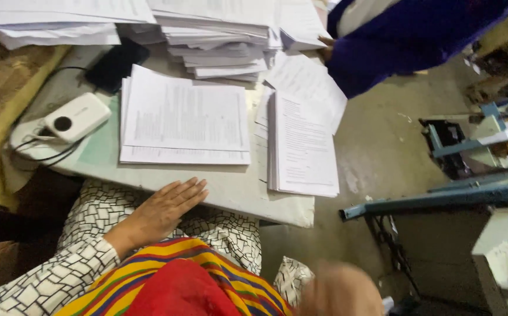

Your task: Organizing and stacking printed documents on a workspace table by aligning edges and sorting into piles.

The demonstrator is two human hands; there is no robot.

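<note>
White paper stack [185, 117] lies centre frame, long side across, just above the left hand [163, 209], flat with fingers spread, empty, at the table edge [230, 196]; right hand [339, 289] is a lower-frame blur, grip unclear

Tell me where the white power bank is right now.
In the head view, the white power bank lies at the table's left end, cable attached, left of the wide paper stack and below the black phone.

pale low table [236, 196] on dusty grey concrete floor [377, 152], blue metal machine frame [441, 199] beside it
</note>
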